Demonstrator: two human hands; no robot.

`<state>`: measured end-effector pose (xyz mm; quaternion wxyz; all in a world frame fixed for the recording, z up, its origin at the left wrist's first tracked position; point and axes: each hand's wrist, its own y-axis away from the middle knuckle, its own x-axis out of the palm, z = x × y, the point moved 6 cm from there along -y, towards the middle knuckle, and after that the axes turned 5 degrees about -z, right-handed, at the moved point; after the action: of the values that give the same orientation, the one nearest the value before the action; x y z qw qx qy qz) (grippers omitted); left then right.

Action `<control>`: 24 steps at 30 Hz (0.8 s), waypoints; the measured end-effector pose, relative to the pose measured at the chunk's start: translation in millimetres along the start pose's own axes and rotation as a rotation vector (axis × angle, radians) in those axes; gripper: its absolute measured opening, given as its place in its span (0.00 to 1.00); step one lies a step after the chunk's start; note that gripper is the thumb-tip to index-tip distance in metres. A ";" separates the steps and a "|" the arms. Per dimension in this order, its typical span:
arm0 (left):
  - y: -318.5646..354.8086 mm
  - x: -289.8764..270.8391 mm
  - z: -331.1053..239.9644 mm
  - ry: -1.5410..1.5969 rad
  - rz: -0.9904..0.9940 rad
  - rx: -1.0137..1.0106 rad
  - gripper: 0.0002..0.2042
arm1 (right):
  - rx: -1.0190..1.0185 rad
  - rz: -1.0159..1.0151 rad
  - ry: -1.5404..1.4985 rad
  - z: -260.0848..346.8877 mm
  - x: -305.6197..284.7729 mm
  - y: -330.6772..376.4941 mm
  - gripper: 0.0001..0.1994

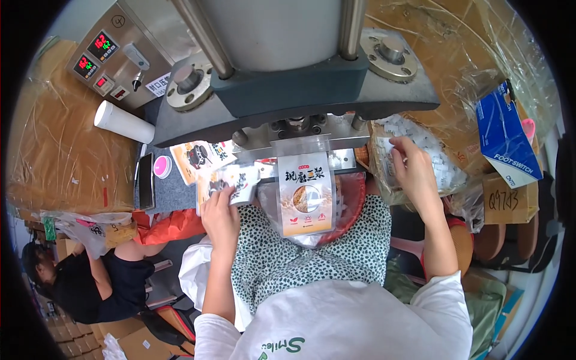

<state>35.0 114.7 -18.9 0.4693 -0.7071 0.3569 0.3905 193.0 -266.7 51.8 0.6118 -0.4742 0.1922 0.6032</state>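
Observation:
My left hand [221, 215] is closed on the near edge of a printed white pouch [231, 181], which lies over other pouches [201, 155] on the left side of the machine. A flat printed pouch [306, 201] hangs upright under the press, its clear top at the metal sealing bar [345, 159]. My right hand [415, 175] is over a clear bag of small white packets [420, 144]. Its thumb and forefinger are curved, apart, at the near left side of the packets; I see nothing held between them.
The heat-sealing press [288, 90] stands in front of me; its control box [114, 54] is at far left. A white cup [124, 122], phone [146, 181] and tape roll [162, 167] lie left. Right are a blue-white box [507, 135] and carton [510, 201]. Another person [78, 282] sits lower left.

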 end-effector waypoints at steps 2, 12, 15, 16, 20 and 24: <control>3.0 -15.9 -3.9 0.057 -0.043 -0.039 0.12 | 0.159 0.119 -0.339 9.7 -7.5 5.3 0.11; 14.3 -56.1 -78.2 0.332 -0.043 -0.019 0.15 | -0.160 0.481 -0.840 130.3 33.4 26.8 0.11; 14.0 -55.3 -89.7 0.433 -0.078 0.094 0.16 | -0.212 0.447 -0.855 133.9 42.1 33.0 0.10; 15.0 -48.7 -92.3 0.487 -0.021 0.120 0.12 | -0.214 0.419 -0.920 132.1 45.5 34.6 0.10; 18.7 -8.2 -100.2 0.704 0.275 -0.014 0.05 | -0.001 0.553 -1.034 113.4 63.5 37.7 0.15; 8.9 38.2 -101.6 0.989 0.536 -0.376 0.12 | 0.057 0.340 -0.696 91.9 38.0 28.6 0.18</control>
<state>66.2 10.9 -30.3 -0.0010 -0.7612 0.6241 0.1761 143.3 -176.0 55.0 0.5446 -0.1855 0.0657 0.8153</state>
